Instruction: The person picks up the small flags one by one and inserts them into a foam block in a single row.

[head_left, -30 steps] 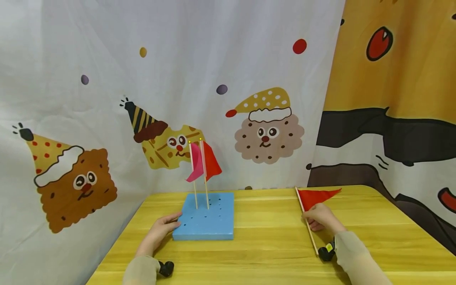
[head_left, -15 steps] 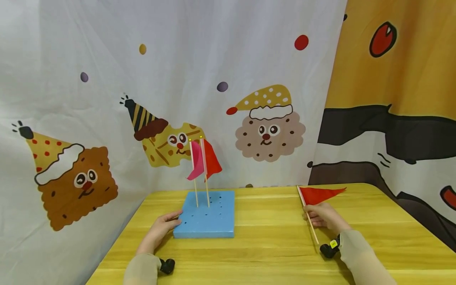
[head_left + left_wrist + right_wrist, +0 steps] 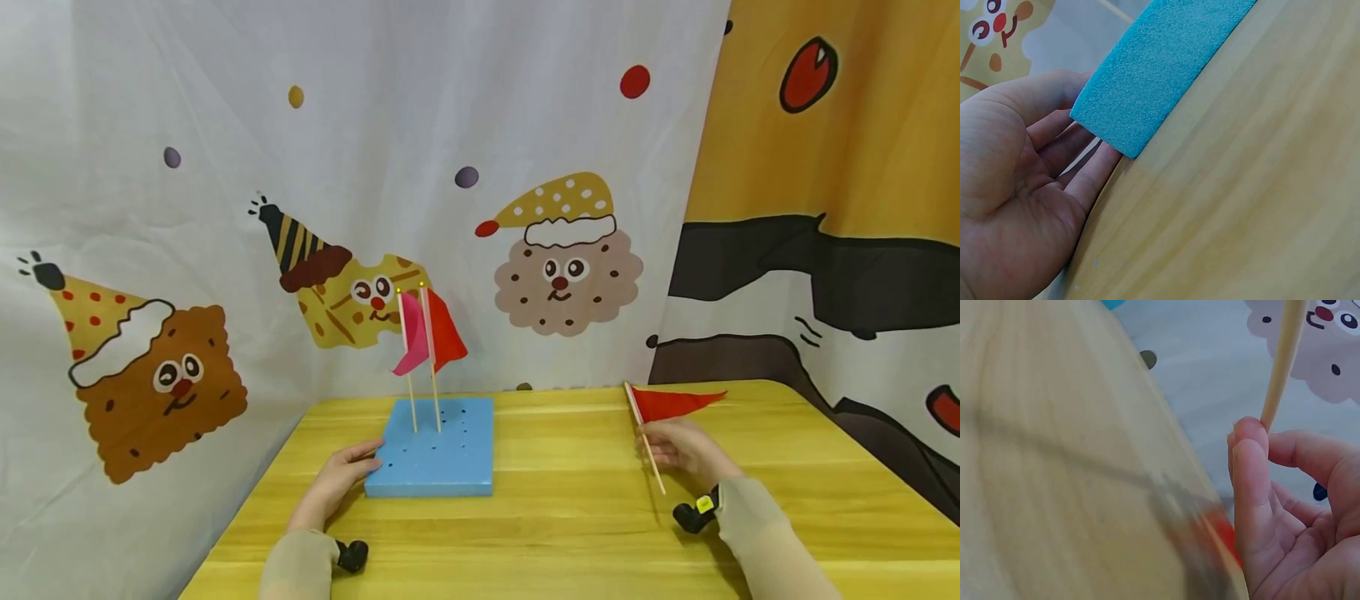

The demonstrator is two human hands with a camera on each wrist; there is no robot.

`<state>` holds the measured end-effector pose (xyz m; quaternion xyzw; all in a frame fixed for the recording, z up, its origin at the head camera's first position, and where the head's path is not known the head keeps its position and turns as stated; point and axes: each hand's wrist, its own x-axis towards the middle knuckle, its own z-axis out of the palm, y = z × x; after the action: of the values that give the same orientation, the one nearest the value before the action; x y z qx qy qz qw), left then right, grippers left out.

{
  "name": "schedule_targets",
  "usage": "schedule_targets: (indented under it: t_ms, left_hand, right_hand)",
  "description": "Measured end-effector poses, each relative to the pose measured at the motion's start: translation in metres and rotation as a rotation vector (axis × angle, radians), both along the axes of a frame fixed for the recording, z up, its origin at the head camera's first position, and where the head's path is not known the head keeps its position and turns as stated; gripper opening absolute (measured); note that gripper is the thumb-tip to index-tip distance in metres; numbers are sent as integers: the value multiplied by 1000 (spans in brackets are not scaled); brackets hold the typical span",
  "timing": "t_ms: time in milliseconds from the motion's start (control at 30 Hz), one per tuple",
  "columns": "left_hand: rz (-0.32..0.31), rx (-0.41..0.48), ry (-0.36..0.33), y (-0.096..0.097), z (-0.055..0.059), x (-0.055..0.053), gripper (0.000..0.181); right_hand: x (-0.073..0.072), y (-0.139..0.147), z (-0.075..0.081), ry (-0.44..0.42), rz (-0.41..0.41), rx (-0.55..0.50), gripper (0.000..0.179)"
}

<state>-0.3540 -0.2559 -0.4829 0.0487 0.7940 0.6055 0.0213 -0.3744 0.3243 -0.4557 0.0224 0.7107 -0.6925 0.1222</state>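
A blue foam block (image 3: 431, 462) with small holes in its top lies on the table. Two flags stand upright in it, a pink one (image 3: 412, 337) and an orange-red one (image 3: 446, 337), on thin sticks. My left hand (image 3: 337, 483) rests against the block's left side; in the left wrist view its relaxed fingers (image 3: 1094, 175) reach along the block's corner (image 3: 1141, 94). To the right, my right hand (image 3: 684, 446) pinches the wooden stick (image 3: 1282, 369) of a red triangular flag (image 3: 671, 403) between thumb and fingertips. The stick leans, its lower end towards me, casting a shadow.
The yellow wood-grain table (image 3: 555, 517) runs under both hands. Behind it hangs a pale curtain (image 3: 420, 100) printed with cartoon biscuits. A small black device (image 3: 351, 556) sits at the left wrist, another black device (image 3: 693, 517) at the right.
My right hand has slid its hold on the stick and raised the flag, whose lower stick end has come up off the table. The left hand stays at the block.
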Motion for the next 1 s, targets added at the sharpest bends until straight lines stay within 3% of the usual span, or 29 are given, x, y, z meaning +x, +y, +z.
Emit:
schedule_targets:
  t_ms: [233, 700, 1000]
  left_hand:
    - [-6, 3, -1, 1, 2, -2, 47]
    - [7, -3, -9, 0, 3, -2, 47]
    - [-5, 6, -5, 0, 2, 0, 47]
  right_hand:
    - [-2, -3, 19, 46, -6, 22, 30]
    - [-5, -16, 58, 122, -12, 3, 13]
    - [0, -30, 80, 154, -10, 0, 18]
